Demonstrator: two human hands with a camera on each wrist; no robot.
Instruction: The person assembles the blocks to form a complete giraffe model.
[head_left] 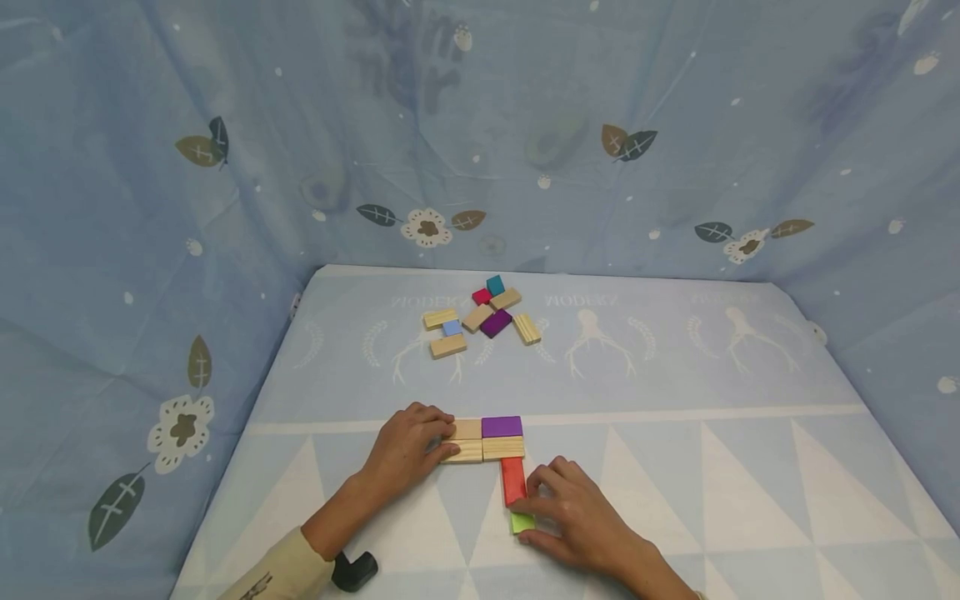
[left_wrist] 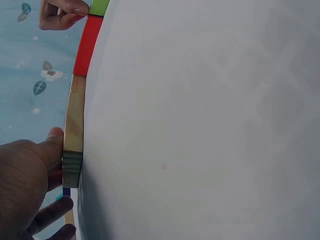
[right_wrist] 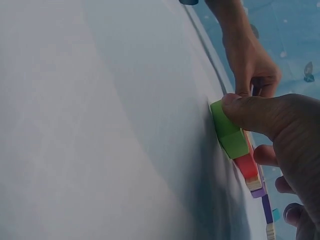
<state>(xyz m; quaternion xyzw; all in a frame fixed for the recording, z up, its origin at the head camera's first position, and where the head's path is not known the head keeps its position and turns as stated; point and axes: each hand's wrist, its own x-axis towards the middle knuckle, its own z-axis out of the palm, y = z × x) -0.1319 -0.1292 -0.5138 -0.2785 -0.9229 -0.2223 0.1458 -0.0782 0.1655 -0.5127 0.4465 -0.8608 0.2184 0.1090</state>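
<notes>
Right hand (head_left: pixel 576 518) pinches green block (head_left: pixel 521 523); left hand (head_left: pixel 405 443) apparently grips 2 wooden blocks (head_left: pixel 469 430).

Your green block (head_left: pixel 522 523) lies flat, butted against the red block (head_left: pixel 513 480), also flat. Your two wood blocks (head_left: pixel 468 429) lie flat, long sides touching.

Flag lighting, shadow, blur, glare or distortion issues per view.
Head: even light, red block edges distinct; left wrist: tabletop pattern pale and soft, block row bows, likely lens distortion; right wrist: dim, broad dark shadow beside the green block; no strong glare in any view.
</notes>
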